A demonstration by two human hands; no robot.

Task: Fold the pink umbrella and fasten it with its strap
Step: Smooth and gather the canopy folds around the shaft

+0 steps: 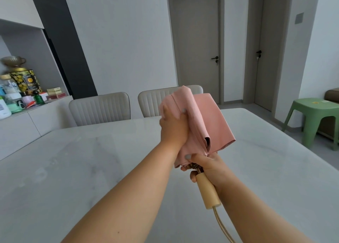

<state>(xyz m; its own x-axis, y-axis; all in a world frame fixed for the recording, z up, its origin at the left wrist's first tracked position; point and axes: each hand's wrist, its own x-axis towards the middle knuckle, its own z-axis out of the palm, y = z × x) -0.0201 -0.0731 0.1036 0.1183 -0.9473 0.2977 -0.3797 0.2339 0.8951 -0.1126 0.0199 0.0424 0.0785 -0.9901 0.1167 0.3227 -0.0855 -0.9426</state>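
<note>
The pink umbrella point(209, 119) is collapsed and held in the air above the table, its canopy loose in broad flaps. My left hand point(174, 127) grips the canopy's left side, thumb pressed over a fold. My right hand point(207, 167) holds the umbrella at the base of the canopy, where the ribs meet the cream handle point(206, 191). A beige wrist cord point(222, 224) hangs from the handle's end. The strap is not visible.
A pale marble table point(91, 169) spreads beneath my arms. Two beige chairs point(100, 107) stand at its far edge. A sideboard with tins and bottles point(20, 90) is at the left, a green stool point(313, 118) at the right.
</note>
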